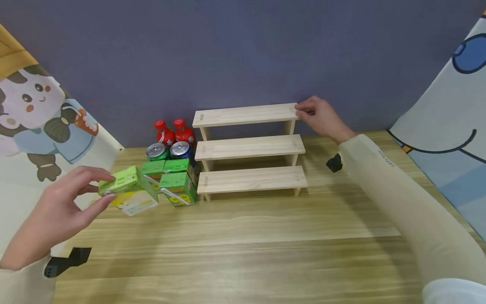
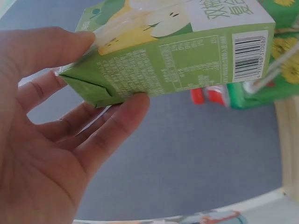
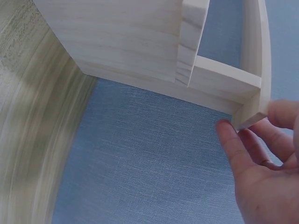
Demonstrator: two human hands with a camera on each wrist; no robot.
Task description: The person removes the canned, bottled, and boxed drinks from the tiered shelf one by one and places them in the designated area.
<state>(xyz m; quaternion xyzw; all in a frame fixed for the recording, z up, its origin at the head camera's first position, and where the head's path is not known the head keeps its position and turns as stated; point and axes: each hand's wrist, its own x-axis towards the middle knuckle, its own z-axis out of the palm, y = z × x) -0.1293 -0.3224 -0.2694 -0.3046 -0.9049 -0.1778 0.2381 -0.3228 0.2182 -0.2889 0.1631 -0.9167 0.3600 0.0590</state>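
Observation:
My left hand (image 1: 66, 202) pinches a light green juice box (image 1: 120, 181) by one end, tilted over the left side of the table. In the left wrist view, that juice box (image 2: 177, 65) shows pear pictures and a barcode, with the thumb on one face and fingers on another. At the back, my right hand (image 1: 322, 118) grips the right end of the top board of a three-tier wooden shelf (image 1: 243, 115). The right wrist view has the fingertips at the corner of this shelf (image 3: 250, 109), thumb and fingers on either side of the board.
Left of the shelf stand several green drink cartons (image 1: 176, 188), two cans (image 1: 180, 148) and two red bottles (image 1: 184, 131). The wooden table (image 1: 243, 245) runs up to a dark blue backdrop (image 1: 243, 50). Printed cartoon panels (image 1: 49, 114) flank both sides.

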